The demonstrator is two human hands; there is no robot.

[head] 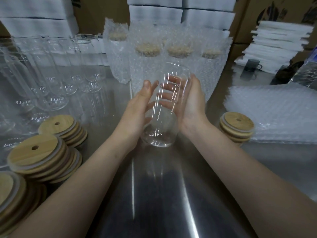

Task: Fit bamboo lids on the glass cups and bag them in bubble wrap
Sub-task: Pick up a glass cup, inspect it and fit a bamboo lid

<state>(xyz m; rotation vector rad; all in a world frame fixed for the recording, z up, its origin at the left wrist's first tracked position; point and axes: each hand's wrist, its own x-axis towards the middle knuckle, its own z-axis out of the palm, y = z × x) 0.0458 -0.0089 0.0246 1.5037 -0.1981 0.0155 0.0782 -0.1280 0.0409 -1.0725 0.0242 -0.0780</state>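
A clear glass cup (pixel 162 134) with no lid stands in the middle of the steel table (pixel 171 194), its top tilted away from me. My left hand (pixel 137 115) lies against its left side and my right hand (pixel 190 98) against its right side, fingers wrapped behind the glass. Stacks of bamboo lids (pixel 36 152) sit at the near left, and a smaller stack of lids (pixel 237 125) at the right. A pile of flat bubble wrap bags (pixel 274 110) lies at the right. Several lidded cups in bubble wrap (pixel 149 66) stand behind the held cup.
Rows of bare glass cups (pixel 54 79) fill the left of the table. White foam boxes (pixel 154 12) and cardboard cartons stand along the back. A dark mug (pixel 252 66) and stacked white sheets (pixel 277 42) are at the far right.
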